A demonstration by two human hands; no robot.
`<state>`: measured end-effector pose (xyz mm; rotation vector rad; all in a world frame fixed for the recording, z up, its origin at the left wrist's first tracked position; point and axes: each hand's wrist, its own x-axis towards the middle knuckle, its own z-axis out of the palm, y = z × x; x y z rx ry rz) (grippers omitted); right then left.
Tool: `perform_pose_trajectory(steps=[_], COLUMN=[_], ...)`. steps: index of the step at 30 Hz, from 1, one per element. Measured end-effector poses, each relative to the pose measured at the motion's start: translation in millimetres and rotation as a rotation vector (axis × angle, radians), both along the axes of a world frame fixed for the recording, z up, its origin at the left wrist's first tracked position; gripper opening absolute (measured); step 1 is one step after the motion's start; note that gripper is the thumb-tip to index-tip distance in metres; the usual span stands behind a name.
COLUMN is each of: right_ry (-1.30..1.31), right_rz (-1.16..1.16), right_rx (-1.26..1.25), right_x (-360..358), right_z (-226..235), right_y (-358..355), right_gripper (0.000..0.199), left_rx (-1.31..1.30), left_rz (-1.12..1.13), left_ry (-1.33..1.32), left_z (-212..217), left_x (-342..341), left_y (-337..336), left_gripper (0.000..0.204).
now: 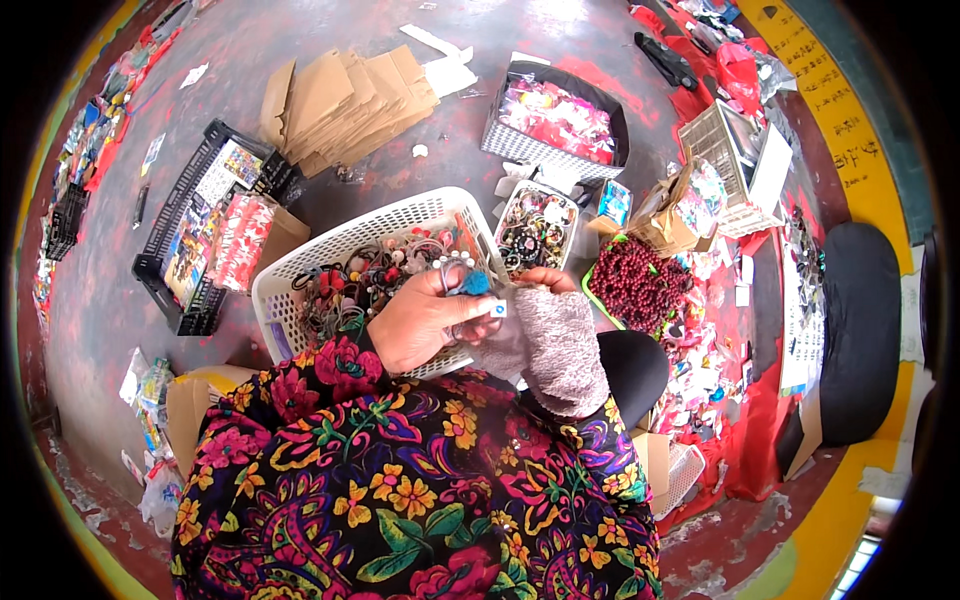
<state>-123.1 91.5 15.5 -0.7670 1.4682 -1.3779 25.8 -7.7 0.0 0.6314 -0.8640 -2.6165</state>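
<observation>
My left hand [412, 322] is closed around several hair ties, held over the near right part of a large white plastic basket [385, 214]. Among them a fluffy blue pompom [474, 284] and a small white tag [497, 309] stand out. Inside the basket is a tangle of hair ties [345, 285], dark, grey and coloured. To the right, my right hand [549, 279] has its fingers curled in, below a small white basket [572, 245] of more hair ties. A fuzzy grey sleeve [566, 350] hides much of that hand, and what it pinches is unclear. Something translucent [503, 345] hangs between my hands.
Dark red beads [640, 283] fill a green basket at right. Beyond stands a patterned bin [548, 156] of pink and white packets. Flattened cardboard [345, 105] lies at the back; a black crate [185, 225] is at left. Several packets litter the red floor covering [755, 450].
</observation>
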Motion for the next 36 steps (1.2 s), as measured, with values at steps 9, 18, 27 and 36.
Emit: perform_pose_trajectory(steps=[9,18,27,36], right_ry=[0.555,0.259,-0.260,-0.026], right_rz=[0.185,-0.009,-0.073,-0.081], right_rx=[-0.174,0.103,-0.054,-0.060], right_x=[1.4,2.0,0.6,10.4], right_z=[-7.5,13.8,12.6,13.4], right_y=[3.3,4.2,3.7,6.7], right_gripper=[0.025,0.019,0.037,0.017], left_rx=[-0.066,-0.338,-0.330,-0.476], left_rz=[-0.003,-0.018,-0.014,-0.090], left_ry=[-0.015,-0.092,-0.105,-0.110], left_z=[-6.9,-5.1,-3.0,-0.4], left_x=[2.2,4.4,1.8,2.9], left_y=[3.9,2.9,4.2,5.3], left_gripper=[0.014,0.020,0.022,0.023])
